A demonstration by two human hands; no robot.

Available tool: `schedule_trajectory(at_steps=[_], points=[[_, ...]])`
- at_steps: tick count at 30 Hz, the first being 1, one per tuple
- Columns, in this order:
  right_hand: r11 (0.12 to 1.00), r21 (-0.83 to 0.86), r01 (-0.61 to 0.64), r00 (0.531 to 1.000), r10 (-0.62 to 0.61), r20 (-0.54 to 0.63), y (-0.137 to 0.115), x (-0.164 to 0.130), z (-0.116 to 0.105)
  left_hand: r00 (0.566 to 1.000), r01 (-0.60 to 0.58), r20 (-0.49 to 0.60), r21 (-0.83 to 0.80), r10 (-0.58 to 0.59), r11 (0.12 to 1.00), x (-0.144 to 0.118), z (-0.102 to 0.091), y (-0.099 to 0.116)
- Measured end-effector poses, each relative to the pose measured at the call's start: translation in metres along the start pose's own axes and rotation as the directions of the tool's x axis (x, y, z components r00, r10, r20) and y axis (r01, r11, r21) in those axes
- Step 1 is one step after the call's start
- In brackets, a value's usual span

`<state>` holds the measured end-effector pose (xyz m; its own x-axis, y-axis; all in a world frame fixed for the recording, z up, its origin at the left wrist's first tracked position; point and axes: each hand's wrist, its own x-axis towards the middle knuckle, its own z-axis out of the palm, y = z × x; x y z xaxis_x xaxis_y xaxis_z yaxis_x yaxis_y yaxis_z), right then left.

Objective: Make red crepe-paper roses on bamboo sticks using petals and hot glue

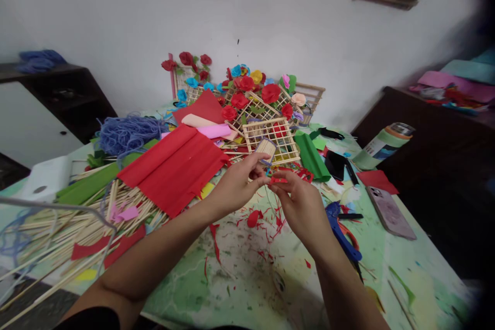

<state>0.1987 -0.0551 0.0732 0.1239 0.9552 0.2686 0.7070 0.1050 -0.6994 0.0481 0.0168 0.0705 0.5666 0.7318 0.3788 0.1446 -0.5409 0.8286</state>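
Two hands: both meet above a paint-stained table [247, 273], forearms coming in from the lower corners and converging at the fingertips.
Left hand [235, 185]: palm turned inward, thumb and forefinger pinched on one end of a small red paper piece [278, 180]; the other fingers curl loosely.
Right hand [301, 206]: back of the hand toward the camera, fingertips closed on the other end of the same piece, wrist bent slightly down.
Red piece: held between the two sets of fingertips, clear of the table, small and partly hidden.
Doing it well: in my judgement, light fingertip pressure and slow, even turns will keep the thin paper from tearing.
Below the fingers: red paper scraps [253, 218] lie scattered.
Right of the fingers: a blue glue gun [340, 232], then a phone [390, 212].
Left of the fingers: red crepe sheets [174, 165] over loose wooden sticks [69, 227].
Just beyond the fingers: a bundle of sticks [265, 148] and a small stick lattice [273, 136].
Farthest: trellises dressed with paper roses [247, 85] against the wall.
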Motion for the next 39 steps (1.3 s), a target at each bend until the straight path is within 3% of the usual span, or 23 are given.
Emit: schedule_trajectory(at_steps=[15, 30, 39], points=[[0.997, -0.047, 0.061, 0.997, -0.059, 0.042, -0.009, -0.002, -0.001, 0.998, -0.003, 0.064, -0.082, 0.008, 0.997, 0.003, 0.001, -0.008], [1.0, -0.004, 0.022, 0.997, -0.021, 0.071, -0.011, -0.005, -0.002, 0.984, 0.071, 0.177, -0.256, -0.026, 0.964, 0.005, 0.002, -0.012], [0.999, 0.024, 0.029, 1.0, -0.029, 0.011, -0.008, -0.002, 0.0, 0.988, 0.125, 0.124, -0.285, -0.093, 0.95, 0.007, 0.002, -0.016]])
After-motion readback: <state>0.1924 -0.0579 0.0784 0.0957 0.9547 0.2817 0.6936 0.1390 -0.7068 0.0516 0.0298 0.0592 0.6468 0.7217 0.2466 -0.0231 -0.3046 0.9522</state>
